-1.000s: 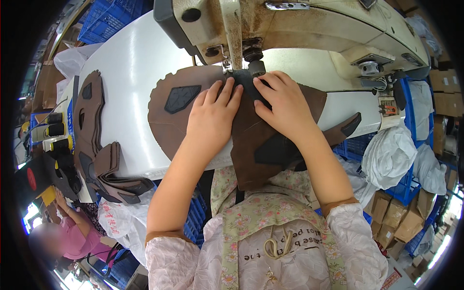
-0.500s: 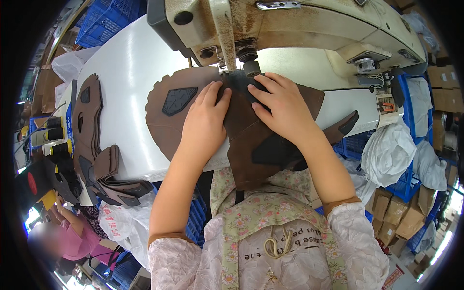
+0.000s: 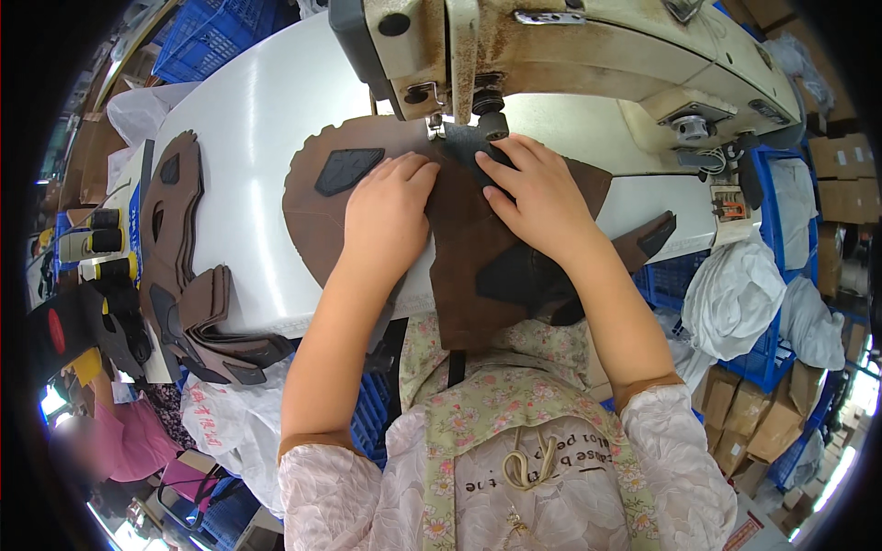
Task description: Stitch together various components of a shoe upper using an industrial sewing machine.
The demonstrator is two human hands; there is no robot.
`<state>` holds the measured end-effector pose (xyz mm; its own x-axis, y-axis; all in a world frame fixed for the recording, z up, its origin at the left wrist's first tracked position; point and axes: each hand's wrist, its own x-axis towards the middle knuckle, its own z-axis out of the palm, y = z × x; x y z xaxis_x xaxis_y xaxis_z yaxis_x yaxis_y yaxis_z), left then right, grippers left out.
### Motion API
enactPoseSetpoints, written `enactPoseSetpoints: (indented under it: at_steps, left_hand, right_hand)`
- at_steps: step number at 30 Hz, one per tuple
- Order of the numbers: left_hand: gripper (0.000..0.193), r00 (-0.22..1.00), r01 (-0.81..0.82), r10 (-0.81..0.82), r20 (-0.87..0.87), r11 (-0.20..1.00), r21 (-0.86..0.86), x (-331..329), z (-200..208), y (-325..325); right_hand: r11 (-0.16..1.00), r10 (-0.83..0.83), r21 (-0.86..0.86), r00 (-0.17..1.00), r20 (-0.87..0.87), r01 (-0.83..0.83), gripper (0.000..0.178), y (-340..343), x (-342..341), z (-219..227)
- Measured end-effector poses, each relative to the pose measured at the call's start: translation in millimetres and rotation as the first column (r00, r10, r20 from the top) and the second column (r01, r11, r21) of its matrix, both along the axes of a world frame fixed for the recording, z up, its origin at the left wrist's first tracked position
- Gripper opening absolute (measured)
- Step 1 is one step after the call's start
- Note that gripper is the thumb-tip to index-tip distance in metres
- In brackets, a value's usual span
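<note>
Under the presser foot (image 3: 436,129) of a sewing machine (image 3: 570,50) lies a large brown leather-like piece (image 3: 469,266) with a scalloped edge and black patches. My left hand (image 3: 390,211) rests on it left of the foot, fingers laid flat and close together, beside a black angular patch (image 3: 349,171). To the right, my right hand (image 3: 542,197) lies open with spread fingers, touching the piece near a black strip (image 3: 469,151) by the machine's roller (image 3: 493,126). The piece's near part hangs over the table edge toward my apron. The needle point cannot be made out.
Stacked brown pieces (image 3: 175,216) with black patches lie on the white table (image 3: 253,184) at the left. Thread spools (image 3: 106,241) stand beyond them. Blue crates (image 3: 211,41), white bags (image 3: 735,294) and cardboard boxes (image 3: 763,413) surround the table. Another person (image 3: 138,441) sits at lower left.
My left hand's fingers have drawn back a little from the presser foot and closer together. My right hand stays about where it was on the piece. The whole view has shifted slightly.
</note>
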<state>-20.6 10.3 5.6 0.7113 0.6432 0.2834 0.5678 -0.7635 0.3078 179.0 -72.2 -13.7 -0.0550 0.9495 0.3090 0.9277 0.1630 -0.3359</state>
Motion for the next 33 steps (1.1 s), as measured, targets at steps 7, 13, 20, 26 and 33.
enactPoseSetpoints:
  at_steps: [7,13,20,26,33]
  left_hand:
    - [0.043,0.997,0.032,-0.025,-0.069,0.995,0.096,-2.9,-3.4,8.9]
    - [0.046,0.995,0.036,-0.028,-0.098,0.996,0.086,-4.6,-0.8,12.2]
    - [0.048,0.989,0.080,-0.075,-0.130,0.996,0.035,-9.0,6.5,26.1]
    - [0.047,0.983,0.129,-0.118,-0.144,0.989,0.068,-11.1,3.8,38.9]
    - [0.041,0.966,0.211,-0.190,-0.174,0.972,0.108,-14.5,10.1,67.3]
  right_hand:
    - [0.999,0.016,-0.051,1.000,0.006,-0.016,0.039,3.3,3.0,2.4]
    - [0.999,0.026,-0.030,1.000,-0.013,-0.026,0.038,4.4,0.8,2.5]
    - [0.999,0.005,-0.037,1.000,0.010,-0.005,0.039,5.6,-4.6,1.1]
    - [0.999,0.004,-0.032,1.000,-0.005,-0.004,0.040,5.8,-7.1,0.9]
    - [0.999,0.017,-0.040,0.999,-0.033,-0.018,0.041,6.8,-12.2,1.5]
